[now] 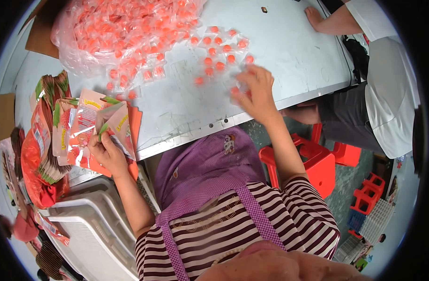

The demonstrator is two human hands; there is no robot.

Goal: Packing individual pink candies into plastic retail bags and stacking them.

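My left hand (107, 152) is closed on the edge of a printed pouch (117, 125) in pink and green, whose top gapes. More flat pouches (83, 124) of the same kind lie under it at the table's left front. My right hand (259, 96), a little blurred, is over the table near its front edge, fingers curled round small clear packets (236, 92) with round orange-red candies inside. Just beyond it, loose wrapped candies (219, 65) are scattered. A large clear bag (125, 28) spills a heap of them at the back left.
Stacked pouches (48, 117) stand by a red plastic bag (34, 150) at the left edge. White plastic crates (88, 229) are below. A co-worker's hand (313, 18) rests on the table (289, 51) at the far right. Red stools (320, 168) stand on the floor at right.
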